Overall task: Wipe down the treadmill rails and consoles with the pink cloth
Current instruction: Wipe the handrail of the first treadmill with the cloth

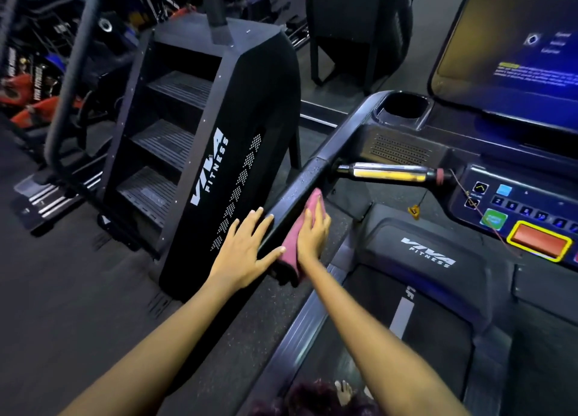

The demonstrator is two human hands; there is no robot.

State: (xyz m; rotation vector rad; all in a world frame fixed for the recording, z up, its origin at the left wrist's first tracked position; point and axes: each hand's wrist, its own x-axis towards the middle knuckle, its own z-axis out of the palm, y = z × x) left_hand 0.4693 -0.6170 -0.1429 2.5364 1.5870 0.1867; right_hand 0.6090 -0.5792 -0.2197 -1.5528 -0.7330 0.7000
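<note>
**Clerk:** Item one, pink cloth (298, 228). You are pressing it against the inner side of the left rail (300, 184), just short of where the rail meets the console (406, 147). It is looking soft, thin and light, folded over on itself, with a loose tail hanging below the rail.

**Operator:** Which hand is doing the work?

**Clerk:** Your right hand (314, 231), fingers laid straight along the cloth, flat and pushing, not curled round it. Your left hand (247, 247) is resting spread on the outer side of the same rail, thumb reaching toward the cloth, gripping nothing.

**Operator:** How is it likely handling?

**Clerk:** Judging by the drape, it is going to bunch and slide under a flat palm. Taking it by the folded middle, with the thumb hooked under the rail, would probably be keeping it from slipping off. No weight to speak of, nothing breakable.

**Operator:** And the rail?

**Clerk:** Item two, rigid, dark and glossy, with specks showing on top ahead of the cloth. Item three, metal grip bar (387, 172), branching off the rail toward the console. Item four, cup holder (405, 106), at the rail's far end.
</note>
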